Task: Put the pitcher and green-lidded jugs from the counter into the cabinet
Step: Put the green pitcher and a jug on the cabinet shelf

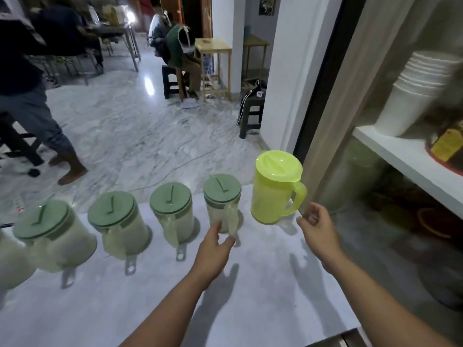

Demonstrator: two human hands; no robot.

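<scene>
1. A yellow-green translucent plastic pitcher with a matching lid stands upright at the far right corner of the white counter, its handle turned toward the cabinet; what it holds cannot be told.
2. Four clear plastic jugs with round sage-green lids stand in a row to its left: the rightmost green-lidded jug, the second green-lidded jug, the third green-lidded jug and the leftmost green-lidded jug. Their walls look cloudy and pale; the contents cannot be told. A fifth pale container is cut off at the left edge.
3. The left hand reaches to the rightmost jug's handle, its fingers loosely parted, touching or nearly touching the handle and closed on nothing.
4. The right hand hovers just beside the pitcher's handle, fingers curled and half open, holding nothing.
5. The open cabinet stands at the right; its white shelf carries a stack of white plastic tubs and a dark item with a yellow label, whose writing is too blurred to read.
6. Beyond the counter, people sit and stand on a marble floor.
</scene>
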